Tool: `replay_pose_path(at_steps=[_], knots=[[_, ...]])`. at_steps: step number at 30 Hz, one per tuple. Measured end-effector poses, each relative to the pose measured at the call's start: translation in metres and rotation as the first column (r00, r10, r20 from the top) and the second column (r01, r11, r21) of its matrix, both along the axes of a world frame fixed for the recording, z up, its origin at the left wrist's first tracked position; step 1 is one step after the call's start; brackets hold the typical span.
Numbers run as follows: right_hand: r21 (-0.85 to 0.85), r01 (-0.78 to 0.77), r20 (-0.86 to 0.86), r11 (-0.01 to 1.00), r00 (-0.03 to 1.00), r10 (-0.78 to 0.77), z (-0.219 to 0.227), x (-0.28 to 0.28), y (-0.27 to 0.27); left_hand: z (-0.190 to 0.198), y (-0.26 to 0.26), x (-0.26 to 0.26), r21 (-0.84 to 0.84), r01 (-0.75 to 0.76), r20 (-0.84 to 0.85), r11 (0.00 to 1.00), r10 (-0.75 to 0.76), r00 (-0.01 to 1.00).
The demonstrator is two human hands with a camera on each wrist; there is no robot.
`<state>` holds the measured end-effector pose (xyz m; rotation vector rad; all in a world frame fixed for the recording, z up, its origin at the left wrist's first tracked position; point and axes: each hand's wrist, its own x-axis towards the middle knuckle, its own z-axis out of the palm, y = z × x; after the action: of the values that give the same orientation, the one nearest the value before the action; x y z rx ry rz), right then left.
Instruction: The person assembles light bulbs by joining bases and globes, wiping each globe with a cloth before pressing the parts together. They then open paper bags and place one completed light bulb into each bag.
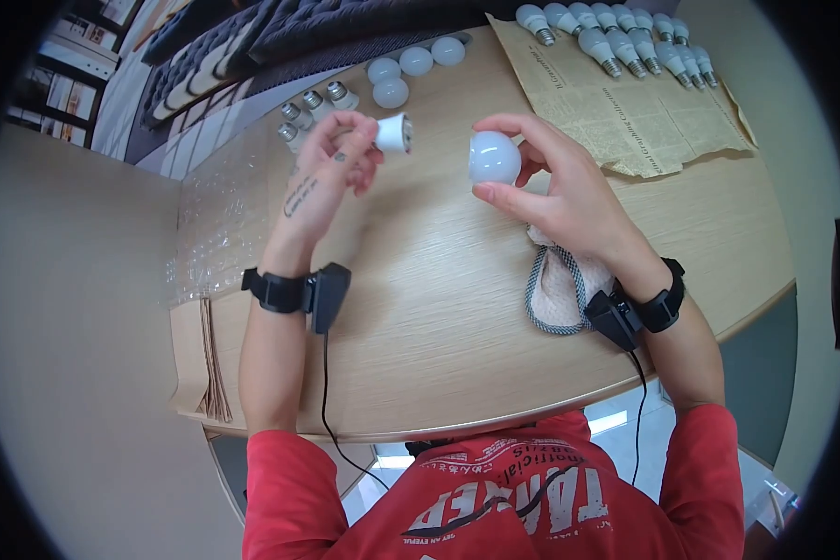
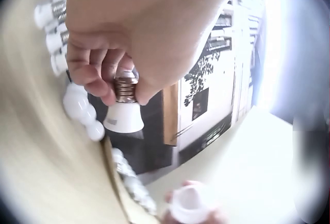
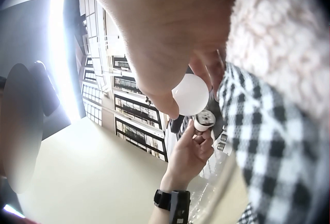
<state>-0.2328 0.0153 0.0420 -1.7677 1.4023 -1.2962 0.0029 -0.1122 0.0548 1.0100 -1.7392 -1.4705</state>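
My left hand (image 1: 331, 163) pinches a white light bulb base (image 1: 394, 134) by its metal screw cap, as the left wrist view shows. The wide open end of the base (image 3: 206, 117) faces the right hand, with parts visible inside. In my right hand (image 1: 574, 191), thumb and fingers grip a round white bulb cover (image 1: 495, 159) from its sides. A hollow opening shows in the cover (image 2: 192, 202) in the left wrist view. Both pieces are held up over the table (image 1: 420, 280), with a gap between them.
Several bulb bases (image 1: 341, 96) stand behind the left hand, and loose white covers (image 1: 416, 62) sit at the back. Whole bulbs (image 1: 597, 45) lie on printed brown paper (image 1: 616, 131). A checked-edge cloth (image 1: 558, 289) lies under the right wrist. Clear plastic (image 1: 215, 224) and folded paper (image 1: 213, 359) are at left.
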Motion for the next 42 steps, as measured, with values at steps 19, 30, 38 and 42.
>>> replay_pose_path(at_steps=[19,30,38,42], knots=[[-0.065,0.044,0.128,0.997,0.991,-0.035,0.003,-0.001,0.005,-0.021,0.046,-0.028,0.388,0.316,-0.587,0.866,-0.032,0.809],[-0.198,-0.062,-0.229,0.978,0.973,0.016,-0.004,0.006,0.006,-0.040,0.059,-0.046,0.499,0.463,-0.726,0.732,0.062,0.685],[-0.284,-0.086,-0.409,0.955,0.912,-0.040,-0.006,0.013,0.007,-0.039,0.061,-0.048,0.512,0.436,-0.723,0.740,0.098,0.684],[-0.325,-0.041,-0.494,0.945,0.860,-0.132,-0.010,0.014,0.005,-0.040,0.061,-0.051,0.549,0.335,-0.651,0.765,0.140,0.746]])
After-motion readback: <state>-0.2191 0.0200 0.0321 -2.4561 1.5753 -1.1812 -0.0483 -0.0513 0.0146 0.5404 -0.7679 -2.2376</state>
